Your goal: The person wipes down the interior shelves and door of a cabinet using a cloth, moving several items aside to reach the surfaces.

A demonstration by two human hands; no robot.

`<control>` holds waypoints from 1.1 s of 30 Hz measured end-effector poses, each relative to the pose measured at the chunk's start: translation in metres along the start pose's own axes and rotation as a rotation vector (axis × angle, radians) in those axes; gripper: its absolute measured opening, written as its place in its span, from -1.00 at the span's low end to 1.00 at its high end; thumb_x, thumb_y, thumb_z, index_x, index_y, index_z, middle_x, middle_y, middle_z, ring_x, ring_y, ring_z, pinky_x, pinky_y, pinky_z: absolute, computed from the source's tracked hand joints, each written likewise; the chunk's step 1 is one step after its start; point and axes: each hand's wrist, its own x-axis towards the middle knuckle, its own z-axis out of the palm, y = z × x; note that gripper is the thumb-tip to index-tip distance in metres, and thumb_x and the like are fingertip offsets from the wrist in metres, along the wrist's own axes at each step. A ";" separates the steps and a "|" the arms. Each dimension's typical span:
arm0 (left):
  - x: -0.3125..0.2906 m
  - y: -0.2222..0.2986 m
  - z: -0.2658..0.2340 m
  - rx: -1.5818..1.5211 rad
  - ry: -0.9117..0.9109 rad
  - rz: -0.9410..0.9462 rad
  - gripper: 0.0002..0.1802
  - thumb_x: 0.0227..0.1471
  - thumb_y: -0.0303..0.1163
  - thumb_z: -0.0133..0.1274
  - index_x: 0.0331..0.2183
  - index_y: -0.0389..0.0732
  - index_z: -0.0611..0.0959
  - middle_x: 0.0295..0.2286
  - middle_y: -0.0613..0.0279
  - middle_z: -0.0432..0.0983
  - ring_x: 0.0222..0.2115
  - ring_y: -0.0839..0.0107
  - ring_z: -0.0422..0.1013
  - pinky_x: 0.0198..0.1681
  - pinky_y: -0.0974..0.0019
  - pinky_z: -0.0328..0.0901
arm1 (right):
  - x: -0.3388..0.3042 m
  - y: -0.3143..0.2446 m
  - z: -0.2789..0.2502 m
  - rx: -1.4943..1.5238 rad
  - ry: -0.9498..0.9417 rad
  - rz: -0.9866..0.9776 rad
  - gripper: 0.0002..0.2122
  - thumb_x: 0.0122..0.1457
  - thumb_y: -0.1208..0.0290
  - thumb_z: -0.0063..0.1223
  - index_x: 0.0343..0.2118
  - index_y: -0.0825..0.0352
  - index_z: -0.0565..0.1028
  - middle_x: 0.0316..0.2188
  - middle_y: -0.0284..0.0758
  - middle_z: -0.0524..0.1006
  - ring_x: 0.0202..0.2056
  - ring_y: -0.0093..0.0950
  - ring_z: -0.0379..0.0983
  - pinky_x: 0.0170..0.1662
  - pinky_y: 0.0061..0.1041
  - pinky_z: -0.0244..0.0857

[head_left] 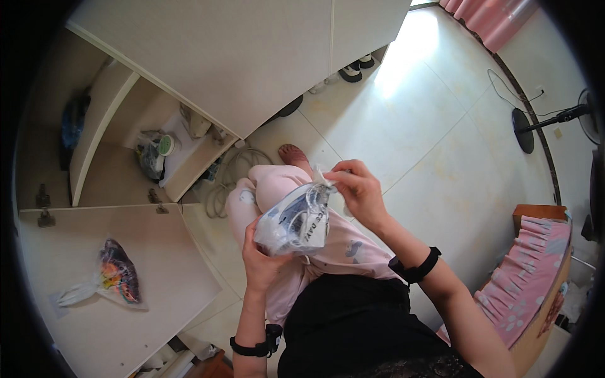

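Observation:
Over my lap I hold a clear plastic bag (291, 219) with blue-grey and white contents, which I cannot make out fully. My left hand (261, 261) cups the bag's lower left side, its fingers wrapped beneath. At the bag's gathered top, my right hand (359, 189) pinches the twisted plastic between thumb and fingers. To the left, another knotted clear bag (120, 276) with dark, multicoloured contents lies on the opened cabinet door panel (170, 252).
Inside the open cabinet (120, 138) sit a filled plastic bag (150, 154) and a round green-and-white tub (166, 145). A coiled hose (242, 165) lies by my legs. At the right stand a fan (524, 129) and a pink ruffled cover (523, 283). Shoes (350, 73) poke out beneath the cabinet.

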 end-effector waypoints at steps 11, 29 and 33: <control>-0.008 0.005 -0.002 -0.268 0.034 -0.243 -0.26 -0.27 -0.54 0.35 0.01 -0.37 0.41 -0.11 0.14 0.47 -0.10 0.37 0.43 0.03 0.30 0.30 | 0.003 -0.009 0.005 0.045 -0.020 0.045 -0.75 0.06 0.71 0.10 -0.24 0.24 0.63 -0.20 -0.25 0.48 -0.27 -0.35 0.49 -0.23 -0.47 0.42; -0.005 0.012 -0.004 -0.282 -0.037 -0.182 -0.40 0.08 -0.40 0.11 0.14 -0.26 0.34 0.00 0.15 0.39 0.00 0.37 0.34 0.10 0.31 0.21 | -0.011 -0.084 -0.011 -0.183 -0.231 -0.434 -0.66 -0.17 0.68 0.11 -0.26 0.23 0.61 -0.23 -0.33 0.48 -0.18 -0.26 0.40 -0.16 -0.36 0.41; -0.005 0.023 -0.009 -0.637 -0.142 -0.301 -0.47 0.18 -0.33 0.03 0.14 -0.29 0.36 0.03 0.10 0.36 0.03 0.39 0.31 0.11 0.33 0.19 | -0.012 -0.073 0.004 -0.173 -0.286 -0.440 -0.66 -0.16 0.67 0.13 -0.24 0.24 0.60 -0.20 -0.33 0.47 -0.15 -0.26 0.38 -0.16 -0.37 0.41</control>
